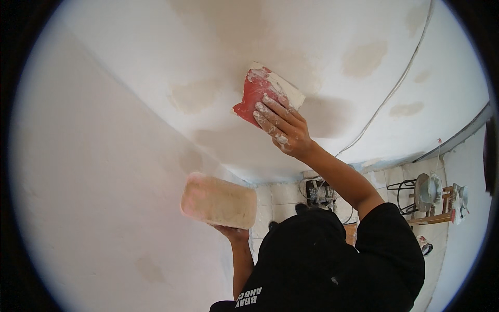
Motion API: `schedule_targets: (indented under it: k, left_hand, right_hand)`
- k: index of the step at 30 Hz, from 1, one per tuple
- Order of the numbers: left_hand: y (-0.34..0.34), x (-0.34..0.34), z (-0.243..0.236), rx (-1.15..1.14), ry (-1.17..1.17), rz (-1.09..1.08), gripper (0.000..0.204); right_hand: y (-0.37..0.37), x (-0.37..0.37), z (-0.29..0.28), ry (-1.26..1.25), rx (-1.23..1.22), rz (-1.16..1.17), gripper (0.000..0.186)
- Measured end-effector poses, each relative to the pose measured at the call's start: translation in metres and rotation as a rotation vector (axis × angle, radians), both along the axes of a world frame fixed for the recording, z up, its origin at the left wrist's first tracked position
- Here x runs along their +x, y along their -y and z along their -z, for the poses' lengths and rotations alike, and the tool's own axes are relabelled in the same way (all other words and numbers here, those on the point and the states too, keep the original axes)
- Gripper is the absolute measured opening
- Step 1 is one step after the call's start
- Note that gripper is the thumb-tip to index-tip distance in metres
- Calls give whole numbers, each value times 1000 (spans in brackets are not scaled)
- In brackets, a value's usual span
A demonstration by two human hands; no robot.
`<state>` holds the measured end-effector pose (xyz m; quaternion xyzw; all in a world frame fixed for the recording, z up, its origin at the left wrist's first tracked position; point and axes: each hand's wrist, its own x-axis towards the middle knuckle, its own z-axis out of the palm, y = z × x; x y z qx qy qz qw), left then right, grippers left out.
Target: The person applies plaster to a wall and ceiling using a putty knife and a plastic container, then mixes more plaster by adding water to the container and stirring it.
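Grasping a red scraper [257, 93] in the right grip [289, 131], set against a white wall [322, 28] near the middle of the view, with paste-smeared fingers laid over its back. Holding a pale tan board [218, 201] in the left grip [235, 232] by its lower edge, with the fingers mostly hidden behind. Below and to the left of the scraper, well apart from it.

Mottled around the scraper with tan patches [366, 58], some large and blurred, some small and rounded. Bounded on the left by a second pale wall [99, 171], joined to the first at a slanting corner and partly covered by the board. Crossed on the right by a long thin cable [397, 86], trailing down toward the floor.

Paved below with light floor tiles [283, 193]. Crowded there by a dark machine [318, 193] near the foot of the wall and, farther right, a grey bucket [429, 188] beside a wooden stool [434, 219]. Blocked in the lower middle by a black shirt [332, 260], with the right forearm crossing above the machine.
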<state>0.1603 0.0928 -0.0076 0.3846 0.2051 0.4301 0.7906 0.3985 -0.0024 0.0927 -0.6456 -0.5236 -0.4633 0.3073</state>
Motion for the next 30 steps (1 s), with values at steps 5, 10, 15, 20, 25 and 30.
schedule_targets:
  k: [5, 10, 15, 20, 25, 30]
  left_hand:
    - [0, -2, 5, 182, -38, -30, 88]
    - [0, -3, 4, 261, -62, -46, 74]
    - [7, -3, -18, 421, -111, -87, 66]
    - [-7, -6, -6, 356, -65, -35, 81]
    - [-8, -8, 3, -71, 147, 45, 66]
    - [-1, -7, 7, 223, -70, -57, 72]
  right_hand:
    - [-10, 5, 6, 22, -30, 15, 32]
    - [-10, 13, 13, 39, -156, 122, 35]
    - [-10, 19, 23, 21, -213, 143, 37]
    - [-1, 13, 18, -31, -230, 95, 35]
    - [20, -5, 13, -94, 116, -190, 31]
    - [1, 2, 11, -17, 333, -125, 34]
